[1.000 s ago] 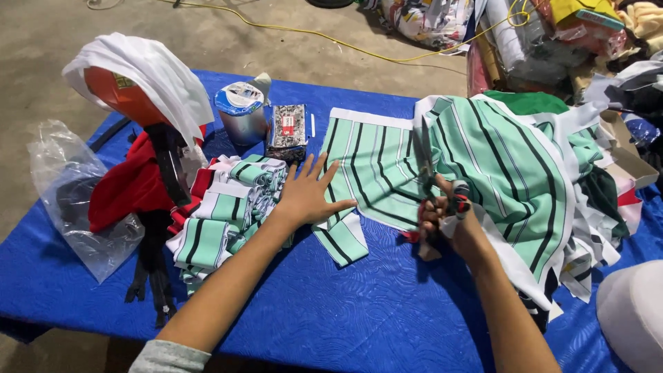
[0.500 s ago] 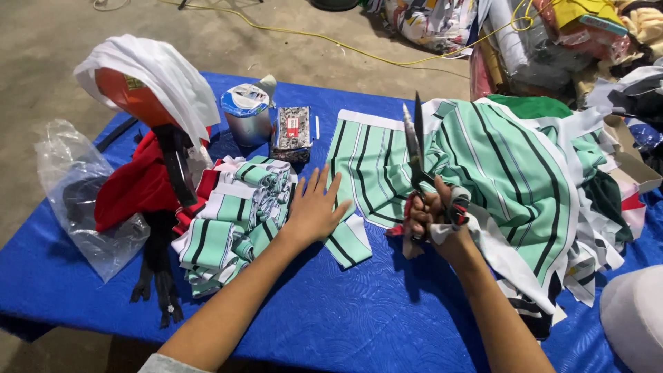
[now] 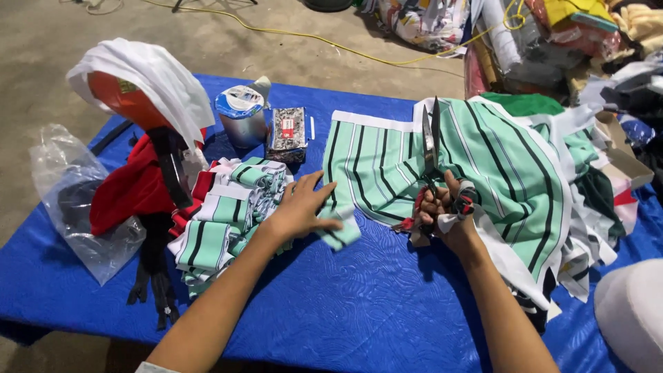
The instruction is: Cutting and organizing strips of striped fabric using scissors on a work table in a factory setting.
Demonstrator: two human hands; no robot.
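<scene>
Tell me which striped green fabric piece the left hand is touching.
The small cut strip under the left hand, lying loose on the blue table, apart from the pile and the big sheet.

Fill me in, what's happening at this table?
A person is cutting striped green fabric on a blue table. The right hand grips scissors, blades pointing away over the cloth. The left hand presses a cut strip flat. A pile of cut striped pieces sits at the left.
</scene>
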